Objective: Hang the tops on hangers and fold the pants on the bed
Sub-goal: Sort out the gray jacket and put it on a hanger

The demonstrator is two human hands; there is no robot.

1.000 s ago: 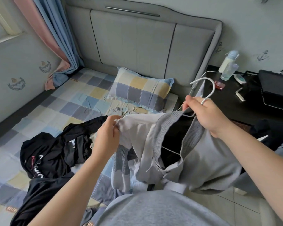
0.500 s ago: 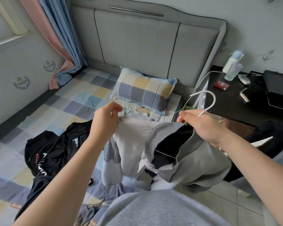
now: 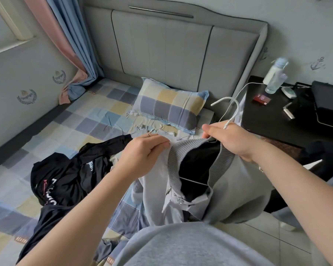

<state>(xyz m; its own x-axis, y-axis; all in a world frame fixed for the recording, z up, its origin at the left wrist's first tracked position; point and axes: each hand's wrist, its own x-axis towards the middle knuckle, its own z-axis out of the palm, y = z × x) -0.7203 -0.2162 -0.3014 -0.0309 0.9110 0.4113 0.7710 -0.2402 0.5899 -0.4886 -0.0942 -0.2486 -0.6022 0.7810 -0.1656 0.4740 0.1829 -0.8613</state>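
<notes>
- Top (image 3: 236,189) (grey, ribbed collar) hangs in front of you, above the bed (image 3: 96,120) edge.
- Your left hand (image 3: 142,152) pinches its shoulder.
- Your right hand (image 3: 233,141) grips collar and hanger (image 3: 238,109) together.

No word reads in full. The black top (image 3: 65,181) on the checked sheet (image 3: 96,120) carries large white letters with a red stroke, creased and half hidden, and a smaller white print, too small to read. Orange tags (image 3: 20,239) on that sheet bear tiny illegible lettering. The red box (image 3: 261,99) on the nightstand (image 3: 267,127) shows no legible label. Wall decals (image 3: 26,96) are crests and anchors, no legible words
</notes>
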